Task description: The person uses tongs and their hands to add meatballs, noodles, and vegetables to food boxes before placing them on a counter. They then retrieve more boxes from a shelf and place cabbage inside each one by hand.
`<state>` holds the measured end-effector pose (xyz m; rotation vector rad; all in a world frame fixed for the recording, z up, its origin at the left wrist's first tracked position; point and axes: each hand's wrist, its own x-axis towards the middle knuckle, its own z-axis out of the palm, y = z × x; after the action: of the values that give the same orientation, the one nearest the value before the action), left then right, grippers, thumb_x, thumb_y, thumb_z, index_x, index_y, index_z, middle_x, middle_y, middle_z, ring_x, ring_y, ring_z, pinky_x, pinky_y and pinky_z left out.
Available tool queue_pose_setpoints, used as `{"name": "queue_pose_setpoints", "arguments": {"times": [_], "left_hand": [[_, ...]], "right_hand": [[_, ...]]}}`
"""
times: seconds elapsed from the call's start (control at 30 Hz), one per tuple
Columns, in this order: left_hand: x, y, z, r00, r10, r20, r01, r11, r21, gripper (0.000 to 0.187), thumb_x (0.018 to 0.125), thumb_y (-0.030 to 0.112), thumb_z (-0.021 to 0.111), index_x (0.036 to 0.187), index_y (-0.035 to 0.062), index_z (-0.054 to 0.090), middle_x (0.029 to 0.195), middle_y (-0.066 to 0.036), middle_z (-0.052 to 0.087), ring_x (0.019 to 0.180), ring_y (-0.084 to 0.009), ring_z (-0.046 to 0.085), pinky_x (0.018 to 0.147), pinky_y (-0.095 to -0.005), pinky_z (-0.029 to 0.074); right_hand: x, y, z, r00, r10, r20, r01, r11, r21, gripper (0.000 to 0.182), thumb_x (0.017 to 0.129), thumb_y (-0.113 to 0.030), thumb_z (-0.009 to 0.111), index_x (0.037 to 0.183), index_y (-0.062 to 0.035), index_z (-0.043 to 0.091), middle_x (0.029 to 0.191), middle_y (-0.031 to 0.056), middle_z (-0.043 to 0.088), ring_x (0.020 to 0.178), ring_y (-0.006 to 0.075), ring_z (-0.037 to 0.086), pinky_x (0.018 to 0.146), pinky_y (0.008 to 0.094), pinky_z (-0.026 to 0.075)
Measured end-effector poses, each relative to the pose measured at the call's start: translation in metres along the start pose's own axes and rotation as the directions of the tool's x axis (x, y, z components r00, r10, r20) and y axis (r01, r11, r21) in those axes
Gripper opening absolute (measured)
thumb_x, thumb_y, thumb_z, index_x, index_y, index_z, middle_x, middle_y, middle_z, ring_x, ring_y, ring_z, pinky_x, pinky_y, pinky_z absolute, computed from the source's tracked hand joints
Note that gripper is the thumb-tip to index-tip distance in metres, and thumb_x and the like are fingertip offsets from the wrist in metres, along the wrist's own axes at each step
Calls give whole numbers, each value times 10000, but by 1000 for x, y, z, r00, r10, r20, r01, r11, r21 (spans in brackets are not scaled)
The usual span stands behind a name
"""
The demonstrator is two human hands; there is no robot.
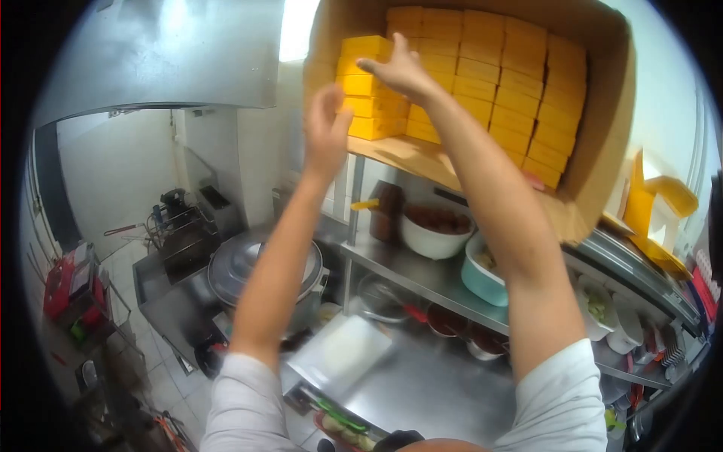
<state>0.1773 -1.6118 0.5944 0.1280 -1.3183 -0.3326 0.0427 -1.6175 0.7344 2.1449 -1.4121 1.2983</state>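
Yellow boxes (479, 71) are packed in stacked columns inside a large open cardboard box (602, 135) that lies on its side. At its left front stands a separate column of yellow boxes (363, 84). My left hand (327, 128) is raised at the left side of this column, fingers curved and thumb apart, right by the lower boxes. Across the column's upper right reaches my right hand (399, 69), with thumb and fingers spread. Nothing shows in either palm.
Below the carton, a steel shelf (384, 260) bears a white bowl (437, 239) and a turquoise tub (483, 280). A white cutting board (340, 352) lies on the steel counter (429, 392). A large lidded pot (233, 264) stands left. An opened yellow box (654, 215) sits at right.
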Motion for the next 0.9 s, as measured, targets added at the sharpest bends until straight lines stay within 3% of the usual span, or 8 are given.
{"name": "queue_pose_setpoints", "arguments": {"times": [0.13, 0.2, 0.23, 0.3, 0.37, 0.4, 0.7, 0.9], "left_hand": [[114, -86, 17, 944, -258, -203, 327, 805, 495, 598, 961, 360, 546, 1404, -19, 412, 1382, -282, 493, 1293, -404, 485, 1091, -434, 377], [128, -86, 23, 878, -436, -199, 475, 740, 476, 651, 981, 492, 451, 1396, -11, 446, 1319, -283, 555, 1210, -403, 561, 1035, -453, 435], [135, -92, 29, 890, -450, 75, 397, 846, 354, 682, 988, 549, 383, 1347, -15, 518, 1272, -251, 606, 1180, -365, 593, 1020, -458, 445], [148, -122, 47, 870, -493, 1, 462, 816, 348, 735, 974, 607, 364, 1317, -11, 566, 1304, -234, 599, 1230, -333, 567, 1035, -464, 428], [137, -88, 31, 784, -618, -62, 616, 761, 203, 872, 919, 662, 441, 1503, 25, 320, 1462, -231, 465, 1389, -363, 416, 1202, -518, 159], [139, -83, 24, 768, -640, 28, 624, 757, 191, 933, 911, 663, 459, 1552, 49, 170, 1522, -220, 386, 1424, -363, 361, 1218, -524, 43], [161, -112, 31, 899, -434, 55, 435, 873, -219, 1100, 706, 256, 839, 1550, 48, 165, 1381, -219, 536, 1264, -314, 548, 1074, -362, 440], [169, -128, 27, 927, -357, 114, 374, 894, -247, 971, 751, 172, 810, 1514, 46, 223, 1338, -231, 549, 1225, -314, 571, 1032, -370, 478]], "right_hand": [[62, 23, 32, 989, 143, -34, -141, 989, 47, 1228, 730, -651, 758, 1543, 19, 128, 1453, 352, 393, 1333, 409, 462, 1061, 443, 437], [85, 37, 36, 963, 247, 106, -239, 967, -86, 1121, 758, -728, 671, 1511, 8, 285, 1444, 295, 440, 1296, 387, 500, 1007, 458, 475], [83, 43, 40, 943, 326, 58, -323, 944, -61, 803, 860, -668, 587, 1211, 51, 647, 1175, 255, 664, 1095, 370, 645, 917, 435, 527], [96, 85, 50, 946, 265, 185, -306, 919, 249, 745, 931, -606, 526, 1357, 6, 525, 1362, 197, 535, 1205, 303, 544, 935, 454, 514], [119, 128, 58, 979, 28, 202, -134, 835, 533, 653, 987, -539, 486, 1413, -45, 477, 1412, 137, 496, 1250, 259, 507, 1021, 391, 454], [106, 108, 57, 984, 102, 147, -168, 801, 575, 626, 984, -532, 506, 1381, -47, 502, 1358, 120, 527, 1211, 231, 530, 996, 359, 465], [89, 65, 58, 934, 349, -78, -249, 793, 556, 515, 963, -471, 587, 1317, -107, 502, 1174, 84, 597, 1053, 208, 608, 815, 390, 556], [100, 80, 55, 987, 154, 33, -134, 709, 692, 553, 970, -412, 597, 1385, -102, 406, 1263, 137, 553, 1129, 250, 598, 895, 413, 549]]}}
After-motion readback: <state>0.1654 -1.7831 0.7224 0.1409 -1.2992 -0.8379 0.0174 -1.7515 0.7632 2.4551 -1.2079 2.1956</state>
